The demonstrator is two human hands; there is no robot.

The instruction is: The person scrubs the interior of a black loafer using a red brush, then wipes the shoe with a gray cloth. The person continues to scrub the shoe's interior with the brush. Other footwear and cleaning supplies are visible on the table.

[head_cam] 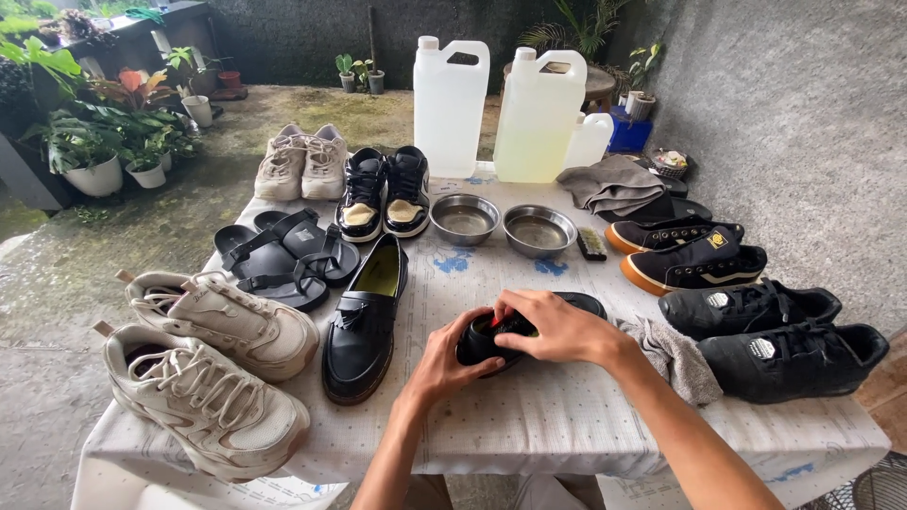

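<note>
Both hands clasp the black shoe between them.

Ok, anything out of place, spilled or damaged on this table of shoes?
Nothing spilled or broken. One oddity: the black loafer lies alone, its mate held between the left hand and right hand. A grey rag lies crumpled beside the black sneakers. The tablecloth shows blue marks, whether print or stains I cannot tell.

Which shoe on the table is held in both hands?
The black shoe at the front centre: left hand and right hand grip it. Its matching loafer lies untouched beside it.
</note>
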